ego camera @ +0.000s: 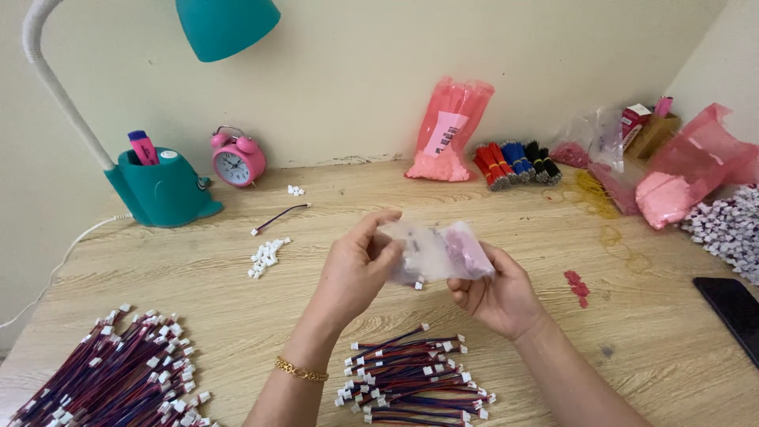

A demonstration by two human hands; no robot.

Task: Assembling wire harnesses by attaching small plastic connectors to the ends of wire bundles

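Plastic bag (439, 255), small, clear with a pinkish tint, held up above the wooden desk (632, 332) between both hands. Left hand (356, 273) pinching the bag's left edge, thumb and fingertips closed on the film. Right hand (498, 296) cupped under the bag's right end, fingers curled around it. One tiny white connector (418, 285) just beneath the bag; hanging or resting, cannot tell. Gold bracelet (301, 369) on the left wrist.

Directly below the hands, near bundle of red-and-blue wires (415, 378) with white plugs, lying flat on the desk. Far larger heap of the same wires (111, 372) at the lower left corner. Little pile of loose white connectors (267, 256) left of the hands, single wire (281, 217) lying beyond it. Small red bits (578, 285) to the right of the right hand.

Against the back wall: teal lamp base (162, 190) with a pink marker (143, 148) standing in it, pink alarm clock (237, 158) beside it, upright pink bag (448, 130), then bundles of red, blue and black wire (518, 163). More pink bags (684, 178) and a mound of white connectors (731, 225) at the right edge, dark phone (731, 304) lying near them.
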